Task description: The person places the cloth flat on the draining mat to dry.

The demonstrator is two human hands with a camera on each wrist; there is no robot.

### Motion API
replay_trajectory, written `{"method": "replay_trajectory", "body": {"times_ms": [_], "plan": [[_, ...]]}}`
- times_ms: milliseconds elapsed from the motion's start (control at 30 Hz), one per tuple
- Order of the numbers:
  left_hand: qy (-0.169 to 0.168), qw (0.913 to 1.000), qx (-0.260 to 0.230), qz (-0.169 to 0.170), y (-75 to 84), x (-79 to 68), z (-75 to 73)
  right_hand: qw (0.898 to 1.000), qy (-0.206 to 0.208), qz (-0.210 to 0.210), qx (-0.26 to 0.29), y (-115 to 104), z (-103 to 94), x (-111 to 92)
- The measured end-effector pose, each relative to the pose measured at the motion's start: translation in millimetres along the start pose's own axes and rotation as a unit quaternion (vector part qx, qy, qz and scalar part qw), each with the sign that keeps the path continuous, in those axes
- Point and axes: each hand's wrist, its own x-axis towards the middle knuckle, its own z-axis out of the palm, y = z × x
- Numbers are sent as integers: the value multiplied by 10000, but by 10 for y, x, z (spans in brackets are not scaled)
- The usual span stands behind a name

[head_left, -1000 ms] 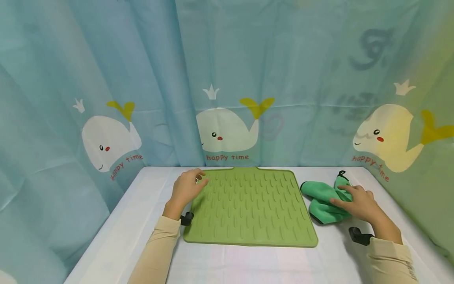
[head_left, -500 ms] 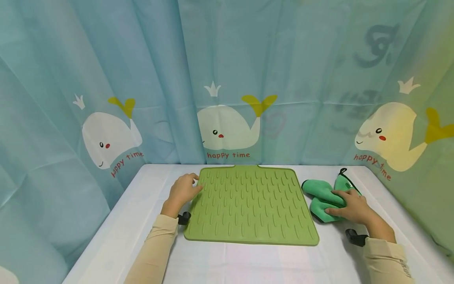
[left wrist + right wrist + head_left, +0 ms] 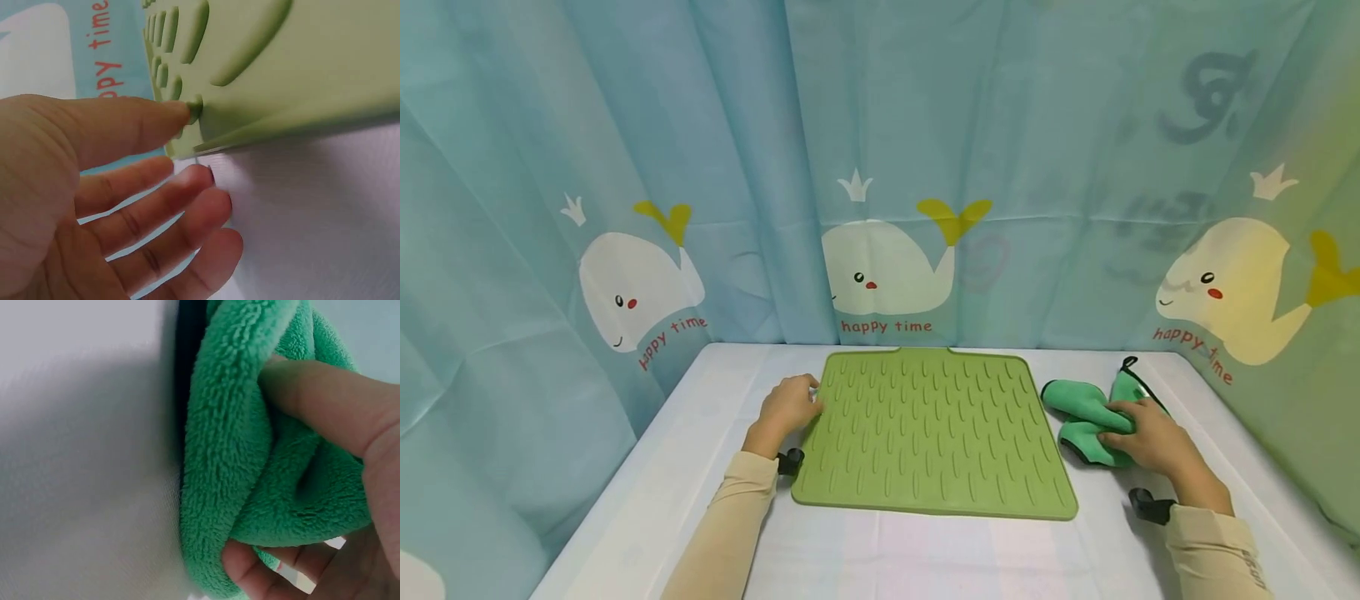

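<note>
A green ribbed mat (image 3: 936, 433) lies flat on the white-covered table. At its left edge is my left hand (image 3: 787, 408). The thumb (image 3: 147, 125) touches the mat's upper side, while the other fingertips lie loosely beside the edge, all showing in the left wrist view. To the right of the mat lies a crumpled green fleecy cloth (image 3: 1078, 404) with dark trim and a hanging loop. My right hand (image 3: 1161, 437) pinches a fold of this cloth, thumb pressed into the pile and fingers around the other side. Part of the cloth is hidden under that hand.
Behind the table hangs a light blue curtain (image 3: 1037, 167) printed with whales, and it continues along both sides. The white tablecloth (image 3: 925, 554) shows in front of the mat. A dark wrist camera (image 3: 790, 462) overhangs the mat's left edge.
The right hand has moved left and down into the green cloth and drawn its thumb and fingers together on a fold. The left hand has lowered from over the mat to its left edge.
</note>
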Motion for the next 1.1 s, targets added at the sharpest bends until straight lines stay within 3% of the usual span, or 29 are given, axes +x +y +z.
{"method": "replay_trajectory", "body": {"times_ms": [667,1100], "plan": [[-173,9936,-1078,296,-148,49,50,9995,281,61,124,-66,-93,6],[-159,9919,-1242,201,-122,25,43,9951,885,299,309,-158,-185,-22]]}}
